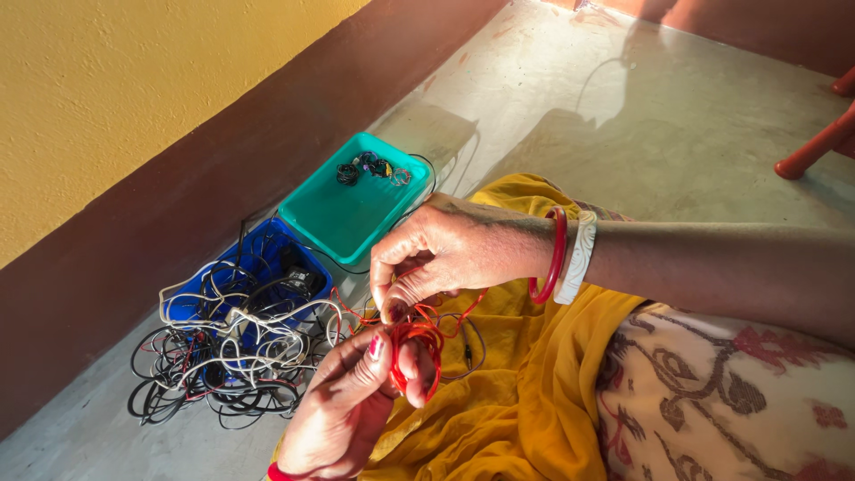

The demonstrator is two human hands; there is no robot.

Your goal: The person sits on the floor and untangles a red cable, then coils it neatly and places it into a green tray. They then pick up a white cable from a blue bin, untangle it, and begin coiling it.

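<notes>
Head view: yellow cloth [525, 392] fills lower centre of the frame. Blue tray [258, 263] at left, with a tangle of cables [223, 356] spilling over it; teal tray [347, 209] above it holds small coils [365, 167]. Right hand [445, 258], centre, pinches red wire [419, 343]. Left hand [352, 401], bottom centre, fingers closed on the wire's coil.

Tangled cables [223, 356] crowd left; bare floor [623, 116] open ahead.
</notes>
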